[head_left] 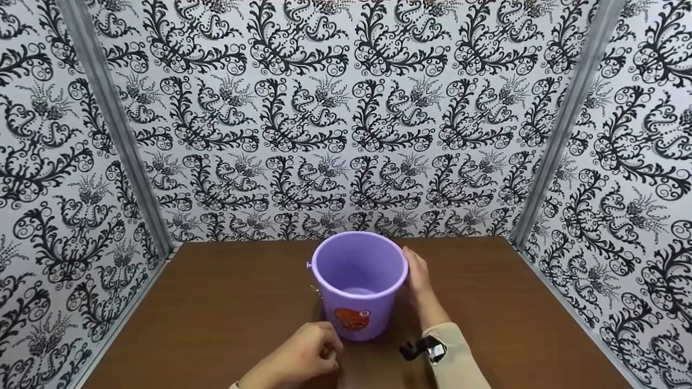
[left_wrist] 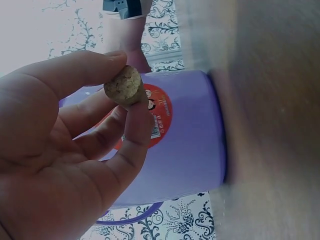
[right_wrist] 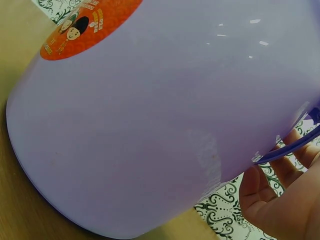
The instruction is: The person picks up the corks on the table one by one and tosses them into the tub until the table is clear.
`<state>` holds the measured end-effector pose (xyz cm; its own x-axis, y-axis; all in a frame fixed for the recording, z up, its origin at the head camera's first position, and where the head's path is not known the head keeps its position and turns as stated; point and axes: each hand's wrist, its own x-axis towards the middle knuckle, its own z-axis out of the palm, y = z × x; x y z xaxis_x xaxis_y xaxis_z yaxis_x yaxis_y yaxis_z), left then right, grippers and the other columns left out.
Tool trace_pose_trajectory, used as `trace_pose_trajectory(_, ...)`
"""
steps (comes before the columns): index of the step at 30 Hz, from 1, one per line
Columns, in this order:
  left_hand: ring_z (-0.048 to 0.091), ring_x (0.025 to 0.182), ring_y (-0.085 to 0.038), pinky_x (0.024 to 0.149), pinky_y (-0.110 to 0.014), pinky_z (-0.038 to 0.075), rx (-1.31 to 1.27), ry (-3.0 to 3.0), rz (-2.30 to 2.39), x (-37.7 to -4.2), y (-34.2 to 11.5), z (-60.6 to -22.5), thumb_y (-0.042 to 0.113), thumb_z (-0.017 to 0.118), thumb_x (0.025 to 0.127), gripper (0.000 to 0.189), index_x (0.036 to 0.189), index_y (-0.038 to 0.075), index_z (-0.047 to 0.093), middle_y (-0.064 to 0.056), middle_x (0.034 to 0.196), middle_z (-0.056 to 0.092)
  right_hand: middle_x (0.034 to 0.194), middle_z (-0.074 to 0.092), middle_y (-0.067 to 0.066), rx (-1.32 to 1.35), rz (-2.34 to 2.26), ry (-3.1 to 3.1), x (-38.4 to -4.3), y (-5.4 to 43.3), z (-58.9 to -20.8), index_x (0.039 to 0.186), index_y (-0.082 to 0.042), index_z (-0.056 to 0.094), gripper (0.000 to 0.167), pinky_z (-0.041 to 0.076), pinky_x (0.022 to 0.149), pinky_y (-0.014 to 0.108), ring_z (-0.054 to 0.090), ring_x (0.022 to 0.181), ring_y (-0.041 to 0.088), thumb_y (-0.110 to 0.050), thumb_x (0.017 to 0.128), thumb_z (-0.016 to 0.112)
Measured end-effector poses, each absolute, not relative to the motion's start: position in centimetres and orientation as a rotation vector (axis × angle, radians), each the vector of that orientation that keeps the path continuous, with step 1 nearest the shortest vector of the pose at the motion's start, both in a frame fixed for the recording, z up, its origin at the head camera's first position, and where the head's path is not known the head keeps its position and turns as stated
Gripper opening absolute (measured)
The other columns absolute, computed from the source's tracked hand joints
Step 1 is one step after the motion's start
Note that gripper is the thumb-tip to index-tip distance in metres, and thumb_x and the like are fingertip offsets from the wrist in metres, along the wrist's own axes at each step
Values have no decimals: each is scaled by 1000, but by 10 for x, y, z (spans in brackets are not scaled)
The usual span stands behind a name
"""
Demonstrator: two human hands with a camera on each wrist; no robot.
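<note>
A purple bucket (head_left: 359, 302) stands upright on the brown table, its mouth facing up and a red-orange sticker on its near side. My left hand (head_left: 305, 351) is low in front of the bucket, to the left of the sticker. Between thumb and fingers it pinches a small cork stopper (left_wrist: 124, 86), whose round speckled end shows in the left wrist view. My right hand (head_left: 416, 273) holds the bucket's right side just under the rim, its fingers partly hidden behind. In the right wrist view those fingers curl by a darker purple band (right_wrist: 290, 150) at the bucket's edge.
The brown wooden table (head_left: 227, 292) reaches back to patterned black-and-white walls (head_left: 335, 119) on three sides. Grey corner posts (head_left: 116, 124) stand left and right. A black strap with a small device (head_left: 432, 350) sits on my right wrist over a beige sleeve.
</note>
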<state>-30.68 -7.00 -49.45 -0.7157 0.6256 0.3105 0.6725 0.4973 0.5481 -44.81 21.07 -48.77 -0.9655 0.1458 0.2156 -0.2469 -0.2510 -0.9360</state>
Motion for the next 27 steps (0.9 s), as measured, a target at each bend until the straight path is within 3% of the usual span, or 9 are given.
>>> trace_pose_trajectory(8,57,80,3,71,-14,54,-1109,-2651,-1071,-305,-70,-490,-4,74,73,21,87,11,79,6,88,65,93,73,6,113,2284,-1741,-449,210,-487,109,6,73,35,57,82,31,67,87,18,-20,110,49)
trace_pose_trajectory(15,58,79,3,68,-13,54,-1126,-2566,-1031,-304,-70,-488,-6,71,73,19,80,11,74,4,88,66,101,74,7,82,2244,-1813,-448,210,-488,118,5,70,37,56,88,32,67,93,18,-24,111,48)
trace_pose_trajectory(27,64,84,1,69,-17,60,-1078,-2439,-1144,-303,-73,-479,-12,69,77,19,84,4,75,0,93,69,92,73,6,114,2306,-1768,-450,211,-488,108,3,72,35,58,83,33,67,87,18,-21,111,47)
